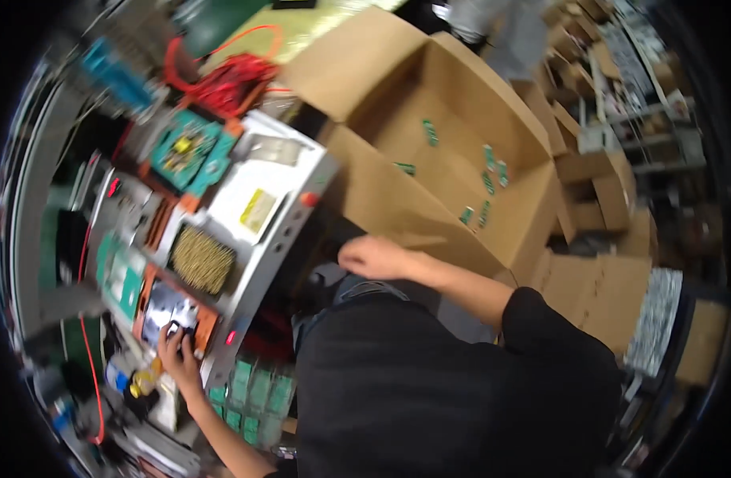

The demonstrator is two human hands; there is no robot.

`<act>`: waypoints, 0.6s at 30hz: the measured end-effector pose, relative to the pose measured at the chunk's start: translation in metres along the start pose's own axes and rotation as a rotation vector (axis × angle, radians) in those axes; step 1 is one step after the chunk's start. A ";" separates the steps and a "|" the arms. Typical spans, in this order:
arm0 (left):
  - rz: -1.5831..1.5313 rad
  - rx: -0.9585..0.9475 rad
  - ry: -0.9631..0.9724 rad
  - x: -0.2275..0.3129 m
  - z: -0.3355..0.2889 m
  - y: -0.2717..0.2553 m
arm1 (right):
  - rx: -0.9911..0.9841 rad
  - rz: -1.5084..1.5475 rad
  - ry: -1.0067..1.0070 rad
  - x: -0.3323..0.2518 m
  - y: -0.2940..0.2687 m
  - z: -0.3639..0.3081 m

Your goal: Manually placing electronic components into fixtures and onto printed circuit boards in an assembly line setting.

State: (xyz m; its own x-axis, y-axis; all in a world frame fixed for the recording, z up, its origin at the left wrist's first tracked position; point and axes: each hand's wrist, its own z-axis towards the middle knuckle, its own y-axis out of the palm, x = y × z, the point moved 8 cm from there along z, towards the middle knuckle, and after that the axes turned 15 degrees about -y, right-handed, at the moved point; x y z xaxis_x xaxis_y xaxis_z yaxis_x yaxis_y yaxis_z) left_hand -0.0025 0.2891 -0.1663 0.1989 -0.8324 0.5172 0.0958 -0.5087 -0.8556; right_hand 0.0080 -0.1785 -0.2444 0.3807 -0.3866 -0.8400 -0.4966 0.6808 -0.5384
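Observation:
My left hand point(179, 357) reaches over an orange-framed fixture point(211, 320) with a shiny plate point(163, 309) in it. Its fingers are bent round a small dark piece, too blurred to name. My right hand point(373, 257) hovers in front of my waist, beside the near flap of a big cardboard box point(429, 231). Its fingers are curled in, and their undersides are hidden, so anything inside them cannot be seen. Several small green circuit boards point(431, 133) lie scattered in the box. Next to the orange fixture is a black tray of small brass-coloured parts point(202, 259).
A white machine bench point(258, 239) with a red button point(309, 199) runs along my left. On it stands a teal fixture point(192, 151); a red coiled hose point(234, 80) lies behind. Green boards in clear trays point(258, 390) sit below the bench. More cartons point(592, 191) crowd the right.

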 end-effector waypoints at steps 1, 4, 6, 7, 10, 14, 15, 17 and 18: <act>0.013 0.006 0.002 -0.002 -0.001 -0.012 | 0.160 0.032 0.133 0.007 -0.030 -0.007; 0.097 0.004 0.037 -0.018 0.007 -0.021 | 0.873 -0.046 0.276 0.077 -0.134 -0.063; 0.091 0.014 -0.015 -0.026 0.003 -0.026 | 1.049 -0.257 0.482 0.138 -0.189 -0.107; 0.073 0.017 -0.048 -0.023 0.002 -0.027 | 1.080 -0.407 0.558 0.174 -0.204 -0.133; 0.134 -0.011 -0.097 -0.015 -0.005 -0.044 | 0.946 -0.590 0.788 0.291 -0.200 -0.179; 0.143 -0.013 -0.266 0.003 -0.041 -0.075 | 0.538 -0.474 1.070 0.420 -0.164 -0.170; 0.141 -0.028 -0.247 0.016 -0.027 -0.055 | 0.687 -0.478 1.113 0.457 -0.178 -0.221; 0.213 0.104 -0.271 0.046 -0.034 -0.045 | 0.497 -0.452 1.138 0.468 -0.188 -0.228; 0.112 0.141 -0.267 0.050 -0.026 -0.024 | 0.681 -0.429 1.016 0.479 -0.227 -0.273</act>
State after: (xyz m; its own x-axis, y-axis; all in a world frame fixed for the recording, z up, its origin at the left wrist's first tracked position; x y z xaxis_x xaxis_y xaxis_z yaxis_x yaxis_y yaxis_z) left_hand -0.0206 0.2536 -0.1191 0.4634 -0.7849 0.4114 0.1891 -0.3659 -0.9112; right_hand 0.0901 -0.6886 -0.5427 -0.4986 -0.7435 -0.4457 0.1255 0.4468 -0.8858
